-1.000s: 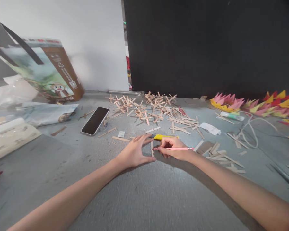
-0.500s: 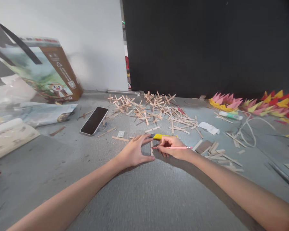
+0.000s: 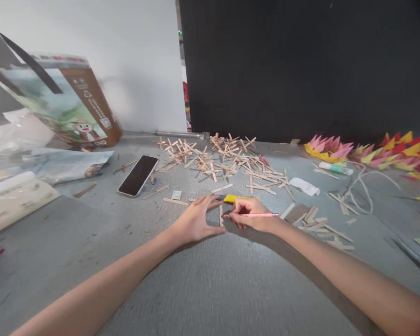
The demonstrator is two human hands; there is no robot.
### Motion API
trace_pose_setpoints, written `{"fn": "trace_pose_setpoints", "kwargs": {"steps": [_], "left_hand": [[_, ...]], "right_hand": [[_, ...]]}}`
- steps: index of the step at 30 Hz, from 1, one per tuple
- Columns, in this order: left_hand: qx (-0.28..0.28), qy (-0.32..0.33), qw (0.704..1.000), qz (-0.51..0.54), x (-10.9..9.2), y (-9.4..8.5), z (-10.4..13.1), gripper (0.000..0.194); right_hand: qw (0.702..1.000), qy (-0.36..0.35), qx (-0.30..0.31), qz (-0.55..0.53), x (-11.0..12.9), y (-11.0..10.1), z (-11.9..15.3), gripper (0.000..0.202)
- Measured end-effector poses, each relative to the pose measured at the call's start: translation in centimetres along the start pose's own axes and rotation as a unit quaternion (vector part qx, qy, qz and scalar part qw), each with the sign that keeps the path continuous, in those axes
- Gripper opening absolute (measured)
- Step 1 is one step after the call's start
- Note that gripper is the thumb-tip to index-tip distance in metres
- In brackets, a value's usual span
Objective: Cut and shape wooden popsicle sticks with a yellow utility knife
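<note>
A short wooden craft stick lies upright in view on the grey tabletop. The thumb and fingers of my left hand hold it at its two ends. My right hand grips a pink pencil, whose tip meets the stick near its middle. Just beyond my right hand lies a yellow utility knife, partly hidden by the fingers. Another craft stick lies flat to the left of my left hand's fingertips.
Crossed and loose craft sticks are heaped at the back. Cut sticks lie at right, near a white cable and paper-petal crowns. A phone, plastic packaging and a printed bag are at left.
Both hands, the stick and the pencil keep nearly the same places. The whole view has shifted very slightly.
</note>
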State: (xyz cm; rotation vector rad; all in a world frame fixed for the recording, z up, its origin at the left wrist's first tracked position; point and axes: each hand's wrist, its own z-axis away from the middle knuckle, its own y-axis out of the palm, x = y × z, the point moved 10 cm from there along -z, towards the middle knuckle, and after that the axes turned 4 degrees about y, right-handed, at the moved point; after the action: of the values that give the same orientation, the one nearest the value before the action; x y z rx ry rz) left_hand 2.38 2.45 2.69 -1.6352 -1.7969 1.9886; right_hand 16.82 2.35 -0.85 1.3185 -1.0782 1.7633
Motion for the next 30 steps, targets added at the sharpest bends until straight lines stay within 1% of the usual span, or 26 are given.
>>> {"fn": "trace_pose_setpoints", "kwargs": {"steps": [3,7,11,15,19,23,26,30], "left_hand": [[0.005,-0.005,1.000,-0.003,0.00,0.01,-0.01,0.086],[0.006,-0.006,1.000,0.000,-0.18,-0.11,-0.04,0.088],[0.011,-0.005,1.000,0.001,-0.21,-0.05,-0.05,0.089],[0.009,-0.005,1.000,-0.005,-0.03,-0.05,-0.05,0.089],[0.010,-0.007,1.000,-0.011,0.03,0.00,-0.03,0.085],[0.011,-0.008,1.000,-0.006,-0.06,0.00,-0.01,0.088],[0.009,-0.005,1.000,-0.008,-0.06,-0.01,0.01,0.085],[0.007,-0.005,1.000,-0.003,0.07,0.00,0.04,0.089]], "right_hand": [[1.000,0.000,-0.007,0.001,-0.21,-0.17,-0.04,0.036],[1.000,-0.006,0.006,0.002,-0.35,0.02,-0.03,0.036],[1.000,-0.003,-0.004,0.002,-0.38,-0.20,0.05,0.038],[1.000,-0.002,0.005,0.005,-0.35,0.01,0.03,0.037],[1.000,0.004,-0.007,0.002,-0.56,-0.27,-0.06,0.038],[1.000,-0.003,0.008,0.010,-0.30,0.01,0.05,0.038],[1.000,0.007,-0.004,0.007,-0.36,-0.18,0.12,0.040],[1.000,0.001,0.006,0.011,-0.36,0.06,0.15,0.039]]}}
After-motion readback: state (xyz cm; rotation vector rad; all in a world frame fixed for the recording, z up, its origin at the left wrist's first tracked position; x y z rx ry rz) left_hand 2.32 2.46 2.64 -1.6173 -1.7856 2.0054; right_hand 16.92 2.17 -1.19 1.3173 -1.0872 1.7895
